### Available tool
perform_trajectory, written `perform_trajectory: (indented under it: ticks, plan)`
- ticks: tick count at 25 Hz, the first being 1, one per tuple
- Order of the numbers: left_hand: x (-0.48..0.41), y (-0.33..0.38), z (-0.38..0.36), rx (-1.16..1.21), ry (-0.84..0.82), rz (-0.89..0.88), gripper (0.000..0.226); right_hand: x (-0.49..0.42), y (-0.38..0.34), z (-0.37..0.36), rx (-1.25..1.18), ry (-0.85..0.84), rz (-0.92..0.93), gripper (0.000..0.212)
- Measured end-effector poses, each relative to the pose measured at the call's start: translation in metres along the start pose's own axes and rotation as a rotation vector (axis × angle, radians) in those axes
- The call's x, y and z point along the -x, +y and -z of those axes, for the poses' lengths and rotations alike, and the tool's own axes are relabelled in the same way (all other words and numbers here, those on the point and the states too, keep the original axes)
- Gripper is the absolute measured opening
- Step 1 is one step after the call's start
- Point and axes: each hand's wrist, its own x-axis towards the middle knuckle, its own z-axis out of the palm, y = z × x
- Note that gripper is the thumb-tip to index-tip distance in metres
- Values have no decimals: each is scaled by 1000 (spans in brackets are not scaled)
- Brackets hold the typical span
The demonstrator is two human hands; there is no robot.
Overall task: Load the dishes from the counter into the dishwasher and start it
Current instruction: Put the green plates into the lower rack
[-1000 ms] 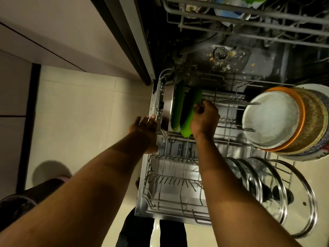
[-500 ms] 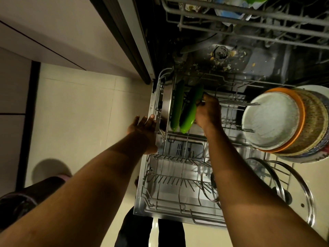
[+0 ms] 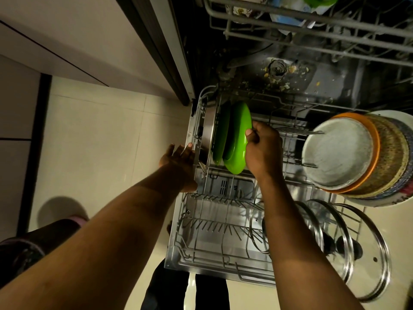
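Right grip [image 3: 262, 151] holds the green plate [image 3: 238, 139] on edge, just left of it.

One view only, head-worn, wide lens. We look steeply down and forward onto the pulled-out lower rack [image 3: 212, 224], which sits near and fills mid-frame. Floor tiles [image 3: 93, 142] run down our left; the dishwasher tub [image 3: 324, 81] and upper rack [image 3: 268, 23] lie farther off along the top edge.
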Motion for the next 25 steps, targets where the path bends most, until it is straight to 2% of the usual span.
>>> perform_trajectory:
  ticks: [6, 10, 13, 20, 23, 25]
  plan:
    - [-1, 1, -1, -2, 9, 0, 97, -29, -7, -15, -73, -93, -115, 22]
    - [-2, -1, -3, 6, 10, -4, 98, -50, -1, -21, -137, -235, -151, 25]
    - [-3, 0, -4, 5, 9, -5, 98, -47, 3, -24, -234, -310, -218, 18]
    - [-7, -2, -8, -7, 20, 15, 100, -41, 2, -21, -181, -237, -243, 14]
    - [-7, -3, -9, -38, 34, 7, 98, -21, -2, -15, -16, -137, -212, 20]
    - [-4, -5, -9, -43, 42, 1, 97, 1, -9, -14, 56, -155, -192, 22]
